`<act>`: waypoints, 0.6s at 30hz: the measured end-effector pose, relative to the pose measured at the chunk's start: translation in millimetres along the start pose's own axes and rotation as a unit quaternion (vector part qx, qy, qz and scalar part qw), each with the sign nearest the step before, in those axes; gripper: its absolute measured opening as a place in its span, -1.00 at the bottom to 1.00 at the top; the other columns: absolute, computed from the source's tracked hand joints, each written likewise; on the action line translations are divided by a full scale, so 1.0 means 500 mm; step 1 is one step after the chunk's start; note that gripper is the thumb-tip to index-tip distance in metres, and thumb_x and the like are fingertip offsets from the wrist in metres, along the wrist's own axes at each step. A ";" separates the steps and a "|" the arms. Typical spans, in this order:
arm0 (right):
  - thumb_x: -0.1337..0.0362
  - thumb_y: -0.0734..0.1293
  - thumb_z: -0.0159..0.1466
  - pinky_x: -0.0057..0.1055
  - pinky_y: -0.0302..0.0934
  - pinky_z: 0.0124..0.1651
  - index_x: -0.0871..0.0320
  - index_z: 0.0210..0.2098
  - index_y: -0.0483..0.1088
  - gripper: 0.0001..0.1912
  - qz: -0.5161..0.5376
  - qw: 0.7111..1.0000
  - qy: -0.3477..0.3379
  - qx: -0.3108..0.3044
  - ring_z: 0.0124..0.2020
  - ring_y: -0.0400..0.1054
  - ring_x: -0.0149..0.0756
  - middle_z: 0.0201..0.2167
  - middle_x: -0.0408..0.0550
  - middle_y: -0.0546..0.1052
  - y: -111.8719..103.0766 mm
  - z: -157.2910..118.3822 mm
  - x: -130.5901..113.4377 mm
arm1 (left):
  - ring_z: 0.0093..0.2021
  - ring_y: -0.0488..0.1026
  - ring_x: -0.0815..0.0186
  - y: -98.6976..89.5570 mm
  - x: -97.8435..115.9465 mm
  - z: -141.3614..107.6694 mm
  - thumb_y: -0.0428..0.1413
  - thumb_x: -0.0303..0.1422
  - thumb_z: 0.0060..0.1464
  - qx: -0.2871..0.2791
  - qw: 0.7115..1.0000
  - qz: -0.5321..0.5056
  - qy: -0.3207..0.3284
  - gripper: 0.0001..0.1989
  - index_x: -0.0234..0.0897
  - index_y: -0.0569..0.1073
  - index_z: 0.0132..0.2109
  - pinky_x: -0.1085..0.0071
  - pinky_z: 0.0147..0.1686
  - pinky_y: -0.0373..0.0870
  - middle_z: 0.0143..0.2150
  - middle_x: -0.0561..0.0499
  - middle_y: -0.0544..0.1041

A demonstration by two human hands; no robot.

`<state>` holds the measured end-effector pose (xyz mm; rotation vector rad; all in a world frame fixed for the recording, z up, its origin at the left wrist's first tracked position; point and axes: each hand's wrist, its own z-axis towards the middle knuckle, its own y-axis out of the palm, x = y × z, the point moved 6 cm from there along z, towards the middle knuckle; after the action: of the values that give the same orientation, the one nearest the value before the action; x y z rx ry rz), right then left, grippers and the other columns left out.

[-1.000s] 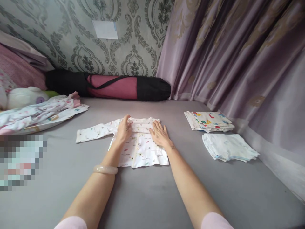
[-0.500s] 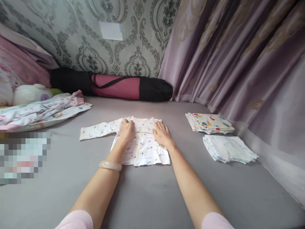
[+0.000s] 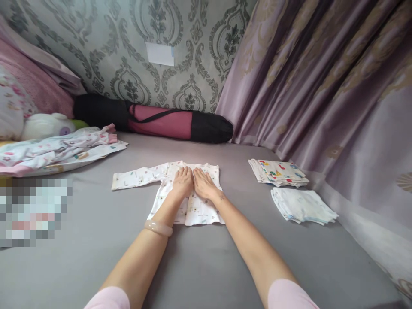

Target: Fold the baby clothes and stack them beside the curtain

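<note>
Small printed shirt (image 3: 200, 211), one sleeve (image 3: 137, 177) outstretched, on grey bed (image 3: 201, 274).
Left hand (image 3: 183, 182) and right hand (image 3: 204, 183): both flattened palm-down, fingers extended, side by side upon it. Shirt well in from far edge, where a black-and-maroon bag (image 3: 161, 122) lies; two folded stacks (image 3: 302, 205) near right edge.

Single head-worn view — faces forward and down along both forearms (image 3: 137, 262), left hand (image 3: 183, 182) and right hand (image 3: 204, 184) near centre, fairly close. Patterned wall (image 3: 199, 25) at top, curtain (image 3: 289, 77) at right. Left edge partly pixelated — contents there unclear.
</note>
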<state>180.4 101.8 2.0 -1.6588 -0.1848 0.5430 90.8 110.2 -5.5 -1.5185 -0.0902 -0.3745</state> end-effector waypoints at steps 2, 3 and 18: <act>0.23 -0.09 0.41 -0.21 -0.39 0.42 0.38 0.40 -0.08 -0.37 0.006 1.000 0.004 0.013 0.44 -0.26 -0.22 0.43 0.08 -0.07 0.011 0.000 0.004 | 0.42 -0.05 -0.07 0.015 -0.011 -0.001 -0.25 -0.39 0.29 -0.012 1.000 -0.002 -0.004 -0.45 -0.57 0.10 0.35 0.01 0.32 -0.09 0.41 -0.38 0.06; 0.21 -0.10 0.41 -0.22 -0.40 0.42 0.37 0.40 -0.08 -0.36 0.005 1.000 0.007 0.021 0.44 -0.27 -0.23 0.44 0.07 -0.08 0.015 -0.001 0.009 | 0.43 -0.08 -0.07 0.019 -0.015 -0.001 -0.26 -0.37 0.30 -0.016 1.000 -0.004 -0.009 -0.44 -0.57 0.09 0.36 0.00 0.33 -0.10 0.42 -0.39 0.03; 0.12 -0.06 0.41 -0.15 -0.41 0.41 0.53 0.39 -0.15 -0.29 -0.035 0.978 0.203 0.014 0.45 -0.35 -0.07 0.44 0.23 -0.15 0.001 -0.015 0.107 | 0.46 -0.24 0.09 0.010 -0.030 -0.007 -0.34 -0.22 0.31 -0.075 0.994 0.022 -0.083 -0.36 -0.52 -0.03 0.41 0.08 0.38 -0.20 0.47 -0.22 -0.12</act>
<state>230.3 117.7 -11.1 -1.6930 0.0646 0.1455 77.8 109.4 -14.7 -1.6955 -0.1630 -0.2236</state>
